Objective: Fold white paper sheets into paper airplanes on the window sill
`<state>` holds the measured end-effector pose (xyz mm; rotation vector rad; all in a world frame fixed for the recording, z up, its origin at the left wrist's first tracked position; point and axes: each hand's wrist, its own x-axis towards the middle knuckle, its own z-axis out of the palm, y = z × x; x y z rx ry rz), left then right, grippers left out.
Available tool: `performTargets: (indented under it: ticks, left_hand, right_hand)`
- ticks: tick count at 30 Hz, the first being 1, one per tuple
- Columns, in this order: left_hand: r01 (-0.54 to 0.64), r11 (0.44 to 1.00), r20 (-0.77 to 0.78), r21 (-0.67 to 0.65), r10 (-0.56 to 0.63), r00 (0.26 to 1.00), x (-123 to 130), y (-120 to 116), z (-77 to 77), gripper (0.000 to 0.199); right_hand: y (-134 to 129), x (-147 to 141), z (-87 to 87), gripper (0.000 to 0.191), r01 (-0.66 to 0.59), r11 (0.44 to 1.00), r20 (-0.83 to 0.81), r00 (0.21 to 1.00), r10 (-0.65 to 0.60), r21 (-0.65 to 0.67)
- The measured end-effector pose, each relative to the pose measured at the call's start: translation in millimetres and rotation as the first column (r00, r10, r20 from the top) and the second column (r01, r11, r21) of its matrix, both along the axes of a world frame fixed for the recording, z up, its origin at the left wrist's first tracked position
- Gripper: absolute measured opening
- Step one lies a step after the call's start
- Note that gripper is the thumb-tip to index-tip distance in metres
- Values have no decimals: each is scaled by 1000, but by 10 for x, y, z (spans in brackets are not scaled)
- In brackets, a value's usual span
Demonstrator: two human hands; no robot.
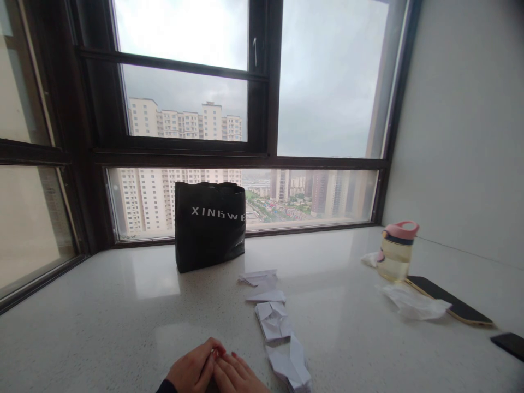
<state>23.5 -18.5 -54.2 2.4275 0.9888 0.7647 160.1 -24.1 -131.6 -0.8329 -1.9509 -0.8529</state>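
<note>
At the bottom of the view my left hand (195, 367) rests with its fingers curled, touching my right hand (237, 375). The right hand's fingers lie close together against it, and whether anything is between the two cannot be seen. Just right of my hands, folded white papers (273, 321) lie in a line on the speckled white surface (123, 327), running away towards the window. The nearest folded paper (290, 361) is beside my right hand.
A black bag (210, 234) stands upright by the window. At the right are a bottle with a pink lid (395, 256), crumpled clear plastic (415, 303), a dark tablet-like device (450, 300) and a black object (510, 345) at the edge.
</note>
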Motion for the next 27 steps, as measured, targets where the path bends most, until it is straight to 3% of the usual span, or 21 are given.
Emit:
performTargets:
  ticks: [4,11,18,27]
  left_hand:
    - [-5,1000,-13,-5,5,1000,-4,10,-13,25]
    - [-12,1000,-8,-9,12,1000,-2,8,-17,26]
    - [-19,1000,-9,-14,19,1000,1,12,-13,26]
    - [-16,1000,-1,-6,16,1000,-1,-11,12,25]
  right_hand:
    - [16,0,-68,28,25,998,49,999,-22,-58]
    - [-6,-15,-3,34,-11,1000,-27,1000,11,-21]
    - [18,11,-96,29,24,988,83,996,-11,-153]
    - [40,3,-109,29,-7,995,31,999,10,-96]
